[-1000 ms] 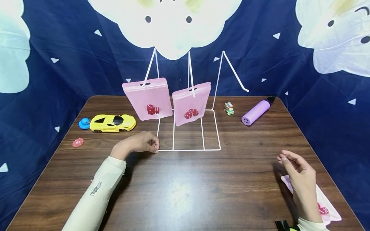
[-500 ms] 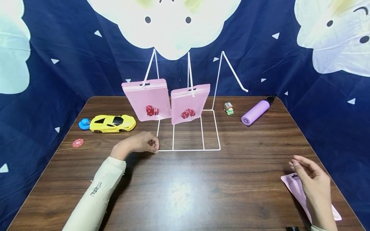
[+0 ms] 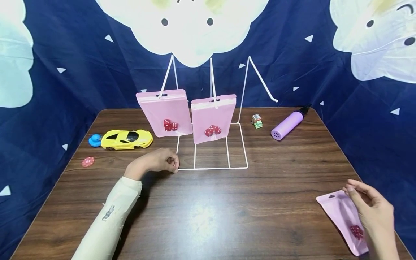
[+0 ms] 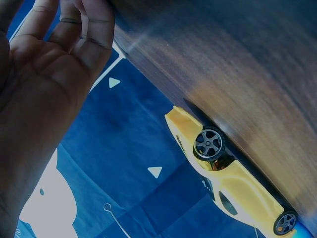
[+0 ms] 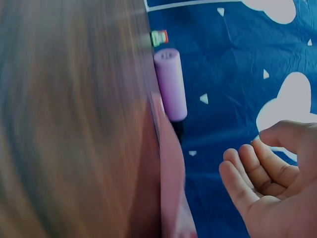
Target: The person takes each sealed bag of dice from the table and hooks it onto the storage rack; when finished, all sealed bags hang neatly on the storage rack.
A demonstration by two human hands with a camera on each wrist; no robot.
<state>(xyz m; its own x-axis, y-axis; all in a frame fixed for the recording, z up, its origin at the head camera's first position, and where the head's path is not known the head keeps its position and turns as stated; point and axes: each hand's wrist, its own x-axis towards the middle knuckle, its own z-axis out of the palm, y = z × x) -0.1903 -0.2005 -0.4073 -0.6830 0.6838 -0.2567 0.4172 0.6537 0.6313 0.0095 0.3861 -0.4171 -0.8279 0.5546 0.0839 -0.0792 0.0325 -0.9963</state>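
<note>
At the front left corner of a white wire rack (image 3: pixel 212 168), my left hand (image 3: pixel 158 160) pinches the wire with curled fingers. From two of the rack's arms hang pink zip bags, a left one (image 3: pixel 165 108) and a middle one (image 3: pixel 208 115), each showing red dice through its front. The rack's right arm carries nothing. Over at the right, my right hand (image 3: pixel 373 209) hovers above a third pink zip bag (image 3: pixel 338 213) lying flat on the table, with red dice (image 3: pixel 356 232) in it. The right hand's fingers are loosely bent and hold nothing; it hides part of that bag.
Left on the table (image 3: pixel 227 216) are a yellow toy car (image 3: pixel 126 139), a blue rubber duck (image 3: pixel 95 140) and a red chip (image 3: pixel 88 161). A small toy truck (image 3: pixel 256 121) and a purple hand pump (image 3: pixel 289 124) lie behind, right of the rack. A blue curtain (image 3: pixel 97 72) hangs behind.
My right hand has moved right and nearer to me, over the lying bag, uncovering its top and dice. The middle hanging bag swings slightly. The left hand stays put on the rack's corner.
</note>
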